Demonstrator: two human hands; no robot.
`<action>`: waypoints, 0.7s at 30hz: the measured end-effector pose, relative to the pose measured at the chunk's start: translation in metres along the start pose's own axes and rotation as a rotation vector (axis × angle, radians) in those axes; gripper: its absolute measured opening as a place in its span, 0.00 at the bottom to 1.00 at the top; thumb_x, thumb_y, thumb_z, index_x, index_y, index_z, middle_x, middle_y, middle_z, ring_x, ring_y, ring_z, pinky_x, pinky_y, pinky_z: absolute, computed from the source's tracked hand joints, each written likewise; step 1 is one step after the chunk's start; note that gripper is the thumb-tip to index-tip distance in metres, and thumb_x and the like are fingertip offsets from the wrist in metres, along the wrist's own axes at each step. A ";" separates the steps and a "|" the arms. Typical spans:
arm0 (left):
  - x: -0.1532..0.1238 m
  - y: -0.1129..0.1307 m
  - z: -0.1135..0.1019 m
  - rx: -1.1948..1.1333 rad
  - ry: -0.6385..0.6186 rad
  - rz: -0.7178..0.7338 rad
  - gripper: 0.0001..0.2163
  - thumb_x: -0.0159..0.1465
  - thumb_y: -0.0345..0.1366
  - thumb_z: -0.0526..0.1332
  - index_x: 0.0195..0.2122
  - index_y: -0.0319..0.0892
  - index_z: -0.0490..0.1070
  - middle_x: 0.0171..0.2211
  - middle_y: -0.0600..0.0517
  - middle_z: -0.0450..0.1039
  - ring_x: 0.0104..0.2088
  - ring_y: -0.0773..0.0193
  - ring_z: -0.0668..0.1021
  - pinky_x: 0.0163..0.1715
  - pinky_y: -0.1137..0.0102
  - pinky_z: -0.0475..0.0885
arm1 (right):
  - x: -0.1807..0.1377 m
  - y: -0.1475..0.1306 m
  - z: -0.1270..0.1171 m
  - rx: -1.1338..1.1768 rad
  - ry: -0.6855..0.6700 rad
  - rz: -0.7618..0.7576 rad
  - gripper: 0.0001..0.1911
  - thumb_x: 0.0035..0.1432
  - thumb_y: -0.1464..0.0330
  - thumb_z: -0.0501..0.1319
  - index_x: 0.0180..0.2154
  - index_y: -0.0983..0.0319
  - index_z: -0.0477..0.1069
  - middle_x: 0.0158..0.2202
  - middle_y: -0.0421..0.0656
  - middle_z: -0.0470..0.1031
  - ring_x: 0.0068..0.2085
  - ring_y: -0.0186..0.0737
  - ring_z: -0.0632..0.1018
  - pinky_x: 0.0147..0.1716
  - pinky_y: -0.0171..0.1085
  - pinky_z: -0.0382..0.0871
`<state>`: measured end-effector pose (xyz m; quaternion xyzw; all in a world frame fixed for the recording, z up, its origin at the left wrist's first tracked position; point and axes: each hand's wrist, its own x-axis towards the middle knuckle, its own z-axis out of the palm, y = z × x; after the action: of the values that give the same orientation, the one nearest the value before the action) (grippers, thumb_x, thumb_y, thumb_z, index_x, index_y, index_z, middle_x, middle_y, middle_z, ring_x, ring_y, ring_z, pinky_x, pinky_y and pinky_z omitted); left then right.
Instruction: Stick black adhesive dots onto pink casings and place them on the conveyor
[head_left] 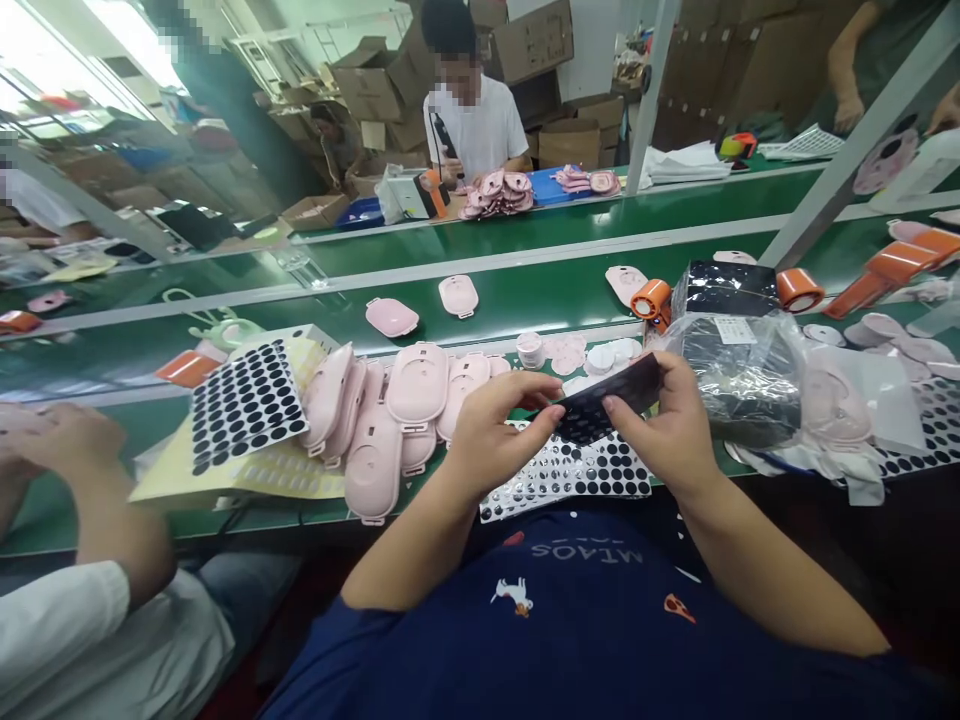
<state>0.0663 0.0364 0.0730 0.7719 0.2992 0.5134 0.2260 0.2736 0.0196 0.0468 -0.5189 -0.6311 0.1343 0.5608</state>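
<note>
My left hand [499,425] and my right hand [664,425] meet over the table edge, both pinching a black sheet of round pads [611,400] held between them. The left thumb and fingers close on its left end; the right fingers curl round its right end. Under my hands lies a white backing sheet with black dots [577,475]. Left of my hands sits a pile of pink plastic shells [390,415].
Another dotted sheet [244,405] rests on yellow paper at left. A clear bag of dark parts [742,375] lies right. A co-worker's arm [90,490] is at left. Pink shells [457,295] ride the green belt [525,300]. Another person works across it.
</note>
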 end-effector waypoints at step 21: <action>-0.008 0.028 0.022 0.594 0.120 0.456 0.07 0.65 0.24 0.63 0.41 0.41 0.71 0.35 0.50 0.76 0.37 0.61 0.77 0.39 0.65 0.73 | 0.005 -0.013 0.010 -0.046 0.019 -0.015 0.24 0.51 0.54 0.69 0.42 0.54 0.58 0.35 0.38 0.62 0.36 0.42 0.70 0.40 0.47 0.68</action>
<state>0.0911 0.0096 0.0775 0.8191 0.2682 0.4857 -0.1457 0.2599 0.0219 0.0556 -0.5282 -0.6324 0.1106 0.5557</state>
